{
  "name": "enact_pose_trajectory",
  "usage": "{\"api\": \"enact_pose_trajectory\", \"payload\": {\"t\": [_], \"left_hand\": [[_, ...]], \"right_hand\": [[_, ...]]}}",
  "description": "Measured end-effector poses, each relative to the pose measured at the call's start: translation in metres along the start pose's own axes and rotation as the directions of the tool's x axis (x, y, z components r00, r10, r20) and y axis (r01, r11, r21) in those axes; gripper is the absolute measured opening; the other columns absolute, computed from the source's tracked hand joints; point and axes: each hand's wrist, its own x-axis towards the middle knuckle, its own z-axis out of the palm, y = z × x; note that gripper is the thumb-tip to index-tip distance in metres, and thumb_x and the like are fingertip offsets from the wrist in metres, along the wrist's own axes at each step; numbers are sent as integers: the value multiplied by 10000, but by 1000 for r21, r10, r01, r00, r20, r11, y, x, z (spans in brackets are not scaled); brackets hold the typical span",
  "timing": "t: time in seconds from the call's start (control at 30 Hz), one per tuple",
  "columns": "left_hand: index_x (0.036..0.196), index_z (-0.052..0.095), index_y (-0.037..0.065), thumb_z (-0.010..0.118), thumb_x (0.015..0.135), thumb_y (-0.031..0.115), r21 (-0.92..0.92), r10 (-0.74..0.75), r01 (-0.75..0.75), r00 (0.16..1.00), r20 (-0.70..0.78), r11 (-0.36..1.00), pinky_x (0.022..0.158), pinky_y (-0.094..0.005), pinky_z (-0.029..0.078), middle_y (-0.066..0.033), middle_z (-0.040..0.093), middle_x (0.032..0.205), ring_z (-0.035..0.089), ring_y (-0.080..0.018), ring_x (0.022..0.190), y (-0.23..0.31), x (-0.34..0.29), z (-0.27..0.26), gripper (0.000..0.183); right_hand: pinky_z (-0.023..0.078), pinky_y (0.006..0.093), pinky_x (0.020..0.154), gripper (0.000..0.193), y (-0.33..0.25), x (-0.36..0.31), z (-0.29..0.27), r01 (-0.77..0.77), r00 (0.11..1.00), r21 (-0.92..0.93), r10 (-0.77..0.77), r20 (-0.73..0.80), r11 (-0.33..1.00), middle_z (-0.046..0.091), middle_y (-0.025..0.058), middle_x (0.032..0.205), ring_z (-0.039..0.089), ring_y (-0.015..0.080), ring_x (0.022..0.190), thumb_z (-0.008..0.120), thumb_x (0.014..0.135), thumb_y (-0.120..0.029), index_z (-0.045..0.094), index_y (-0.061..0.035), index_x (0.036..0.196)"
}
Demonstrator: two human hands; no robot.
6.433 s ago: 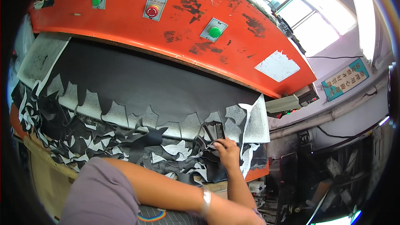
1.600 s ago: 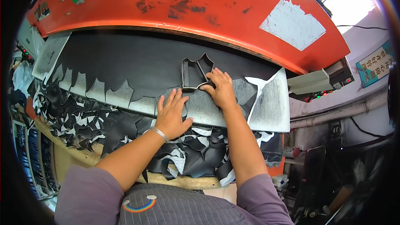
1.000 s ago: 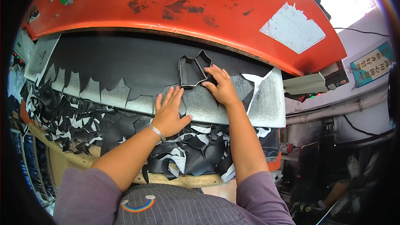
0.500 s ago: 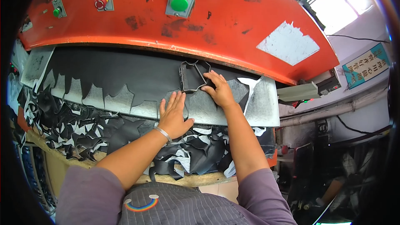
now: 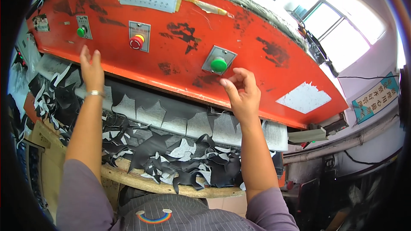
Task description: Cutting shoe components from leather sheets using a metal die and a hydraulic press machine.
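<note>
My left hand (image 5: 92,75) is raised in front of the red machine front (image 5: 180,77), fingers stretched up and apart, just below a small green button (image 5: 81,31). My right hand (image 5: 245,96) hovers beside the large green push button (image 5: 218,65), its fingers loosely bent, thumb apart, holding nothing. Contact with either button does not show. Under the red front lies a black sheet (image 5: 175,108) with a jagged cut edge, on a pale cutting bed (image 5: 169,125). Only a small edge of the metal cutting die (image 5: 215,111) shows, mostly hidden beneath the machine front.
A red stop button (image 5: 136,42) sits between the green ones. Black and white offcuts (image 5: 184,156) heap along the bed's near side, above a wooden ledge (image 5: 171,187). To the right are a pipe (image 5: 338,147) and a wall sign (image 5: 376,98).
Both hands have left the sheet and the cutting die and risen to the red front, left hand far left, right hand near the large green button. The view has shifted upward.
</note>
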Motion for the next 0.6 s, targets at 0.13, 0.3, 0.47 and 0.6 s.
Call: {"api": "enact_pose_trajectory", "payload": {"t": [0.13,0.3,0.47,0.6], "left_hand": [[1437,263,-36,498,955,332,-16,51,-55,985,-165,998,1108,-384,265,-240,300,1481,314,-315,1377,9,65,0,650],[1455,176,-67,367,956,514,44,106,-98,954,-279,994,1144,-411,155,-261,203,1517,196,-353,1418,56,98,7,789],[1470,104,-61,310,940,606,232,130,-91,979,-160,969,1158,-447,55,-276,116,1534,89,-388,1436,65,102,4,876],[1478,133,-32,471,952,433,108,161,-158,987,-23,982,1153,-444,119,-245,132,1542,125,-355,1435,57,65,-18,779]], "right_hand": [[451,224,575,264,4,22,16,-128,992,-48,129,9,991,588,14,673,541,86,616,745,815,-127,545,-25,954],[460,251,558,319,-21,16,13,-187,982,-57,185,-34,981,601,49,657,549,105,586,763,812,-241,538,-47,929],[460,260,556,327,-31,21,14,-243,970,-187,232,-78,952,587,61,636,546,117,577,763,808,-247,528,-42,904],[462,268,552,310,-24,-14,7,-265,958,-159,279,70,951,600,68,641,548,127,575,772,796,-227,535,-40,866]]}}
